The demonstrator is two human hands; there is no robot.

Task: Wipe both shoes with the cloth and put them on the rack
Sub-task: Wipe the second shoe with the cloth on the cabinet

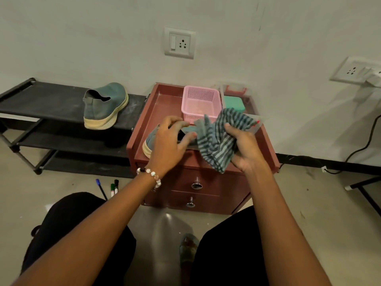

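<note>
While cloth (218, 139) bunched in right fingers (231, 129), left fingers (185, 139) spread over shoe (149, 144), pink basket (201, 103) just behind.

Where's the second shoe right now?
Head view, centre: second shoe lies on the drawer unit, under the left hand, in front of the pink basket.

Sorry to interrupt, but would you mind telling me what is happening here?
A person is cleaning a pair of shoes. The right hand holds a striped cloth, and the left hand rests on one shoe on the brown drawer cabinet. The other shoe already sits on the rack.
</note>
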